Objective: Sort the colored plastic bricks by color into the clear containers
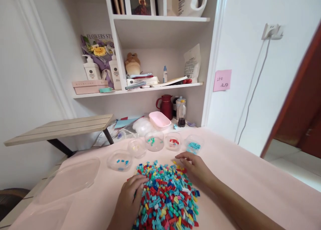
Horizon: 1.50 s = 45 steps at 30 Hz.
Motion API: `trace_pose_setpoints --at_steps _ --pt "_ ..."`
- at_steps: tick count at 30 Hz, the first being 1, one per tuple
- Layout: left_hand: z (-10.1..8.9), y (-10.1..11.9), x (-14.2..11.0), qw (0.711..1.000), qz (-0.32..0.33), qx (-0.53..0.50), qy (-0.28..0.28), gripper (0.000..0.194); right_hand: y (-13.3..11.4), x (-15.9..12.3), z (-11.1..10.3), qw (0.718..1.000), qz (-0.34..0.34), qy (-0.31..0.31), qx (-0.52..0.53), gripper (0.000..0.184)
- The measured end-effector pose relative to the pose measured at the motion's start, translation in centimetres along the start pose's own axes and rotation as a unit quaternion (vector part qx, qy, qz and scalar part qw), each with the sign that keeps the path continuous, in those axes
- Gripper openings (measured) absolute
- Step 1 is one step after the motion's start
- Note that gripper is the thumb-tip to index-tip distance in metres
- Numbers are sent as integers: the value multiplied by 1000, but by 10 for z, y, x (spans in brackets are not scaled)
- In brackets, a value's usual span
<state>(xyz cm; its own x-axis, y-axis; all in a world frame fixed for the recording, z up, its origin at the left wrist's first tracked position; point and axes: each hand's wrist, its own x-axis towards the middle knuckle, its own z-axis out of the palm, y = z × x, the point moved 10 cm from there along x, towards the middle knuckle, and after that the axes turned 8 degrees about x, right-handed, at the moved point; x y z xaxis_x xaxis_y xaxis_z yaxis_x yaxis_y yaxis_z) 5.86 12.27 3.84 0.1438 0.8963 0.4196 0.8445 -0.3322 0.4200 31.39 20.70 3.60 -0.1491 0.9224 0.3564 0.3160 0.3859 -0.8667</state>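
A wide heap of small plastic building bricks (163, 193) in blue, turquoise, red, yellow, green and white lies before me. My left hand (130, 193) rests at the heap's left edge, its fingertips over the bricks and its thumb apart from the fingers. Along the upper right edge, my right hand (197, 164) reaches in with fingers extended and slightly bent. No brick shows in either hand. Behind the heap, clear round bowls stand in an arc: one with blue bricks (122, 162), one with green bricks (151, 141), one with red bricks (174, 142) and one with turquoise bricks (194, 145).
Another clear bowl (136, 153) holds a few pale yellow bits. Clear plastic lids or trays (82, 173) lie at the left. At the back stand a pink basin (159, 120), a dark red jug (166, 106) and a bottle (182, 114). A slatted wooden stand (62, 128) rises back left.
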Motion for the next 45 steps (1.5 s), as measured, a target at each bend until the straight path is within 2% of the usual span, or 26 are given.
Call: trace_pose_setpoints --at_steps 4,9,12,14,18,22,25,27,32,39,41,45 --pt "0 -12 1 999 -30 -15 11 32 6 4 4 999 -23 -7 -40 34" --pt "1 -19 -1 998 -48 -23 17 32 7 3 27 983 -61 -87 -149 33" --pt "2 -19 -2 998 -47 -23 16 32 11 4 31 973 -58 -94 -204 30" --pt "3 -17 -2 999 -45 -24 15 33 13 5 31 972 -53 -95 -207 27" --pt "-1 -14 -2 999 -39 -24 24 32 12 5 30 987 -36 -91 -127 16" --pt "-5 -11 -2 999 -33 -19 33 31 15 3 29 997 2 -67 41 7" --pt "-6 -11 -3 999 -30 -18 40 30 28 2 22 981 58 -18 183 16" --pt "-5 -13 -3 998 -31 -23 39 30 36 2 18 966 91 0 241 24" --pt "-2 -21 -3 998 -47 -25 37 31 37 0 2 951 147 6 272 31" --pt "-11 -19 -1 997 -36 -10 65 33 22 -4 -14 913 163 20 373 32" --pt "-12 -18 -2 997 -37 -4 67 33 23 -6 -13 919 168 10 357 33" --pt "-15 -15 -3 996 -39 4 75 33 26 -7 -8 963 150 -15 221 33"
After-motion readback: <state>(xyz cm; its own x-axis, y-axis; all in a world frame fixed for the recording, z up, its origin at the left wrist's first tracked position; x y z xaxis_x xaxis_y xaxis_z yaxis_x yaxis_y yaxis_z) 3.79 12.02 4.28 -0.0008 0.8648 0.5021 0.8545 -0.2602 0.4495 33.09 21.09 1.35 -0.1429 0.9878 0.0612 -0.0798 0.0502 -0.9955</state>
